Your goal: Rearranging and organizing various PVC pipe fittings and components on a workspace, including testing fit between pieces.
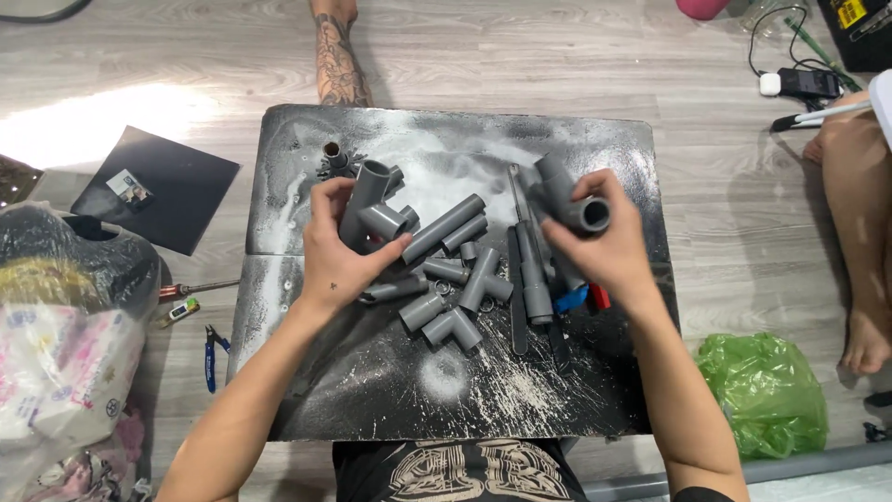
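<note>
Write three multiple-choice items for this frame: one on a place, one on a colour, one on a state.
1. Where does the green plastic bag lie?
A. On the black board
B. On the floor, right of the board
C. In the left hand

2. What colour are the pipe fittings piled on the black board?
A. Grey
B. White
C. Orange

3. What is the right hand doing?
A. Resting flat on the floor
B. Hanging open and empty above the board
C. Gripping a grey pipe piece

Answers:
1. B, the bag sits on the wooden floor beyond the board's right edge.
2. A, the loose elbows, tees and short tubes are all grey.
3. C, its fingers wrap around the pipe piece, while the left hand holds a grey fitting.
</note>
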